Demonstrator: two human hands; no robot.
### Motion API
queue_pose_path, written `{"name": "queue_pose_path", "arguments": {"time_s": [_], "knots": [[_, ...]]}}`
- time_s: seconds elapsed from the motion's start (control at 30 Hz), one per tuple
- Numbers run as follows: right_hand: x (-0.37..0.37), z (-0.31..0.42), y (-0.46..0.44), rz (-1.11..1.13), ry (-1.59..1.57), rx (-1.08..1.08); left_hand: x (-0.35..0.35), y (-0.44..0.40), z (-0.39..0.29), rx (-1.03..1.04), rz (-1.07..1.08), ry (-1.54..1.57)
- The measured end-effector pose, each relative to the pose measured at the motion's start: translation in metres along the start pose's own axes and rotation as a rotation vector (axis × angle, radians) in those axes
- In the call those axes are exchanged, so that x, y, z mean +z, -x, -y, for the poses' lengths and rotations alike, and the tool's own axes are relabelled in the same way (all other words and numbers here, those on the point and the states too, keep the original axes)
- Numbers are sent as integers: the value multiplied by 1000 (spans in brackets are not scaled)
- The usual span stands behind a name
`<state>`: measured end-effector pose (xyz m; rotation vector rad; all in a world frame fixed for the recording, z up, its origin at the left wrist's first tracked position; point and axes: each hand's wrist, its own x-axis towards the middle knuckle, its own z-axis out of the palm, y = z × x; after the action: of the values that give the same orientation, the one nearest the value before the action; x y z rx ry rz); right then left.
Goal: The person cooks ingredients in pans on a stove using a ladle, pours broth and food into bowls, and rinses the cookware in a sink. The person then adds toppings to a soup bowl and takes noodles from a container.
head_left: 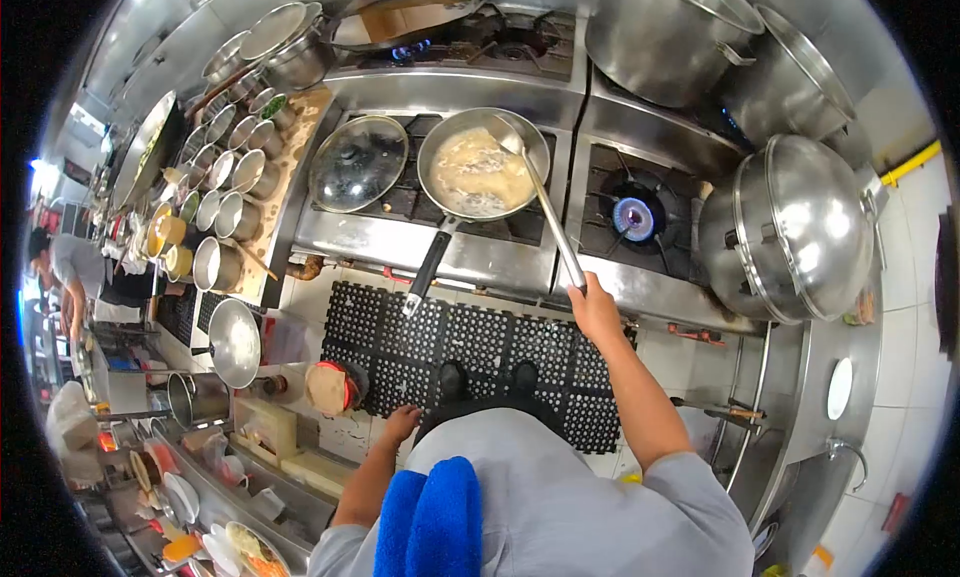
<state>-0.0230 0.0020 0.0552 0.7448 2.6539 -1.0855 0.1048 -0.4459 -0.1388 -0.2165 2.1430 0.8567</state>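
Frying pan (pixel 541 162) sits on the front of the steel stove (pixel 420 244), over the grate, with its black handle (pixel 430 267) reaching out past the stove's edge toward the person. Pale, creamy food (pixel 478 172) with darker bits covers most of its base. A long metal utensil (pixel 548 208) slants across the rim, its head down in the far part of the food. The person's right hand (pixel 594 307) is closed around the near end of that utensil, arm stretched forward. The left hand (pixel 403 423) is well apart from the right, low beside the body; its fingers look bent, but it is too small to tell how far they are closed. Near it stands a red-rimmed container (pixel 352 389) on the floor side of the counter.

Just left of the pan lies a glass lid (pixel 358 172) with a dark knob. To the right, a bare burner (pixel 633 218) shows a ring of blue flame, and beside it stands a big domed steel vessel (pixel 800 227). Behind, a wide wok (pixel 400 22) holds brown liquid above another flame. Small metal pots (pixel 237 218) crowd the left counter, and a blue towel (pixel 430 517) hangs over the person's left shoulder.
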Motion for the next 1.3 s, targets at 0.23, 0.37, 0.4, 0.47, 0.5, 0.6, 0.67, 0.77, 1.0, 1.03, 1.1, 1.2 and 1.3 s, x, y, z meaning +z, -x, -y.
{"name": "queue_pose_path", "arguments": {"time_s": [0.23,0.37,0.4,0.47,0.5,0.6,0.67,0.77,1.0,1.03,1.1,1.2,1.3], "knots": [[1,8,-27,59,19,-42,49,4,23,45,1,-11],[-5,33,-21,98,62,-32,41,6,30,20,12,19],[-7,44,-16,204,-4,58,30,6,30,27,11,14],[6,34,-23,267,-208,68,18,-1,43,-14,-43,-134],[6,40,-19,334,-400,119,12,-16,70,132,-21,-147],[7,69,-1,397,-685,245,-24,-21,92,315,-64,-99],[4,72,2,703,-1059,366,-42,-21,95,173,-116,-94],[8,76,11,900,-1408,402,-63,-7,103,31,-74,228],[11,92,29,864,-1466,375,-50,-7,152,-149,-90,173],[8,97,34,711,-1309,335,-41,-6,159,-139,-112,242],[-3,110,44,600,-1164,295,-32,1,158,-167,-103,302],[-15,116,42,492,-965,238,-34,29,130,-5,-101,172],[-24,116,36,353,-718,127,-14,20,153,181,-93,57]]}}
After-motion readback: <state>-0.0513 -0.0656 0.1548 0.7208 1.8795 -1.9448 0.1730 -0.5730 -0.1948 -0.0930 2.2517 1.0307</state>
